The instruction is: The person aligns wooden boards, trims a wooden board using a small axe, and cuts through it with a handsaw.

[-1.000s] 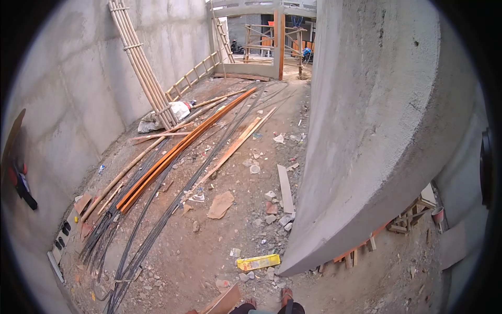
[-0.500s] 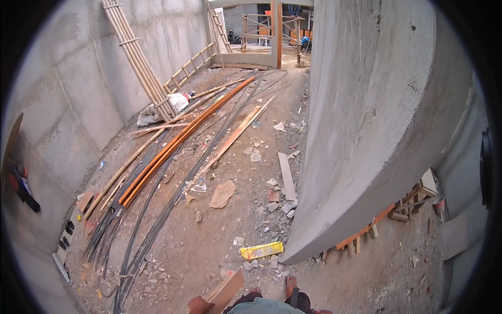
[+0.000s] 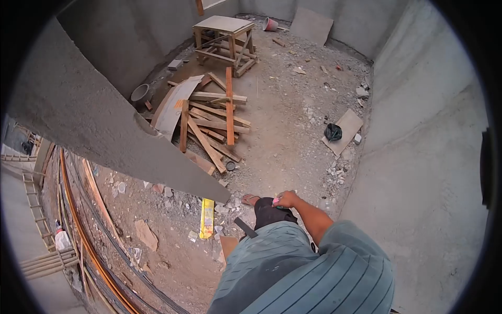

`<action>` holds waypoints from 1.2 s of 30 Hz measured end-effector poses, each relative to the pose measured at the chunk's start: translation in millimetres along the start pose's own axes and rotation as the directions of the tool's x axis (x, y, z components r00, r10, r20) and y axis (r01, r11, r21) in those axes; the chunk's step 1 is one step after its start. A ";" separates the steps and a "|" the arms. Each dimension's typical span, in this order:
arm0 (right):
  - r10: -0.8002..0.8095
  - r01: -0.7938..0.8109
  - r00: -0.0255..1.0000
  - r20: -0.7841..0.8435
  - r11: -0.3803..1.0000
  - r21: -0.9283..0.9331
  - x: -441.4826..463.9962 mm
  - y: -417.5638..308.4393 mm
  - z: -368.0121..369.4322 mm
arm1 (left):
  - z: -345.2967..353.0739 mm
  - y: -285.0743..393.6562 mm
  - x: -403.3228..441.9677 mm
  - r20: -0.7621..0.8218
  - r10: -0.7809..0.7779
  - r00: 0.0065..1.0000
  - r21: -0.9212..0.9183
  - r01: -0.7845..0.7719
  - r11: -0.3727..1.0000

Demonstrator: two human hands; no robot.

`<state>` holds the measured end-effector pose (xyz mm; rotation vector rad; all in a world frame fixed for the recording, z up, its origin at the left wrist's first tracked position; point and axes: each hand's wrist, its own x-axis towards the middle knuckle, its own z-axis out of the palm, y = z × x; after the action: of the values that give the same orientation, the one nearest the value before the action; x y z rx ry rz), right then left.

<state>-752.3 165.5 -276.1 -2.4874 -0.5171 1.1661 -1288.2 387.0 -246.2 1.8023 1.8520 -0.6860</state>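
My right hand (image 3: 287,199) is curled almost closed, its fingers pinching one small pink object (image 3: 276,201) just over my dark-clothed leg (image 3: 272,214) (what it is, I can't make out), while my left hand is out of sight and I cannot tell its state. Around me I count one wooden stand (image 3: 223,24), one reddish bucket (image 3: 271,25), one black bag (image 3: 333,132) on one flat board (image 3: 350,124), and one yellow packet (image 3: 207,217); the timber pieces (image 3: 217,123) overlap too much to number.

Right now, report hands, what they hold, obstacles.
Right hand gripping small pink item. Left hand out of view. Brown board at left side. Timber pile ahead.
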 end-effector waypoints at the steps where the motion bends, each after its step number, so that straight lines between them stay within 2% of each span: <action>1: 0.002 -0.001 1.000 -0.026 0.998 0.055 -3.9 6.3 9.8 | -2.0 -0.7 3.7 0.005 0.018 1.000 0.013 -0.018 1.000; 4: 0.161 -0.112 0.979 -0.128 0.939 0.325 -28.8 29.0 37.5 | -10.6 2.7 15.7 0.015 0.073 0.997 0.057 -0.073 0.996; 7: 0.323 -0.302 0.946 -0.014 0.898 0.319 -33.4 41.2 45.9 | -19.7 0.7 29.4 0.032 0.140 0.990 0.124 -0.143 0.982; 9: 0.391 -0.360 0.920 0.015 0.831 0.423 -21.0 71.2 77.0 | -22.0 -1.2 34.7 0.043 0.157 0.987 0.150 -0.162 0.975; 13: 0.469 -0.445 0.881 0.069 0.769 0.459 -29.9 80.5 87.3 | -24.0 -11.8 51.0 0.062 0.169 0.984 0.175 -0.177 0.968; 15: 0.395 -0.341 0.918 -0.005 0.797 0.500 -40.5 77.2 87.4 | -19.5 -18.2 62.7 0.063 0.161 0.985 0.172 -0.170 0.970; 17: 0.353 -0.276 0.933 -0.071 0.827 0.489 -49.8 79.8 88.9 | -16.1 -25.7 72.2 0.068 0.151 0.986 0.185 -0.161 0.969; 19: 0.387 -0.355 0.921 0.034 0.803 0.479 -58.0 80.7 77.8 | -9.6 -27.3 79.1 0.081 0.157 0.984 0.188 -0.170 0.967; 21: 0.352 -0.312 0.936 -0.019 0.852 0.420 -58.2 95.2 73.3 | -6.7 -24.5 77.3 0.092 0.169 0.981 0.191 -0.184 0.964; 22: 0.362 -0.338 0.932 0.016 0.853 0.397 -59.6 100.3 66.1 | -19.1 -10.7 59.4 0.119 0.191 0.974 0.168 -0.209 0.963; 24: 0.391 -0.396 0.916 0.086 0.855 0.335 -75.1 105.9 38.9 | -53.6 37.7 -0.7 0.072 0.155 0.985 0.141 -0.164 0.976; 27: 0.274 -0.272 0.962 -0.012 0.958 0.087 -76.9 133.4 20.2 | -44.1 46.7 -29.3 0.064 0.118 0.991 0.131 -0.126 0.983; 31: 0.327 -0.330 0.944 -0.052 0.941 -0.074 -70.1 150.3 -20.3 | -11.1 32.3 -38.4 0.079 0.119 0.990 0.056 -0.124 0.991; 34: 0.389 -0.404 0.908 -0.157 0.911 -0.077 -70.0 149.2 -65.7 | 50.8 5.1 -19.1 0.048 0.049 0.998 0.114 -0.054 0.992; 35: 0.428 -0.440 0.895 -0.125 0.894 -0.089 -68.5 148.4 -86.2 | 52.2 3.5 -27.8 0.048 0.059 0.997 0.093 -0.063 0.994; 36: 0.442 -0.461 0.880 -0.173 0.884 -0.085 -62.7 155.8 -98.2 | 50.1 4.8 -37.3 0.050 0.063 0.997 0.075 -0.067 0.995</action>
<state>-685.0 -14.5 -246.0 -2.8723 0.0481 1.1140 -1282.9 326.3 -261.0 1.8696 1.7503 -0.7779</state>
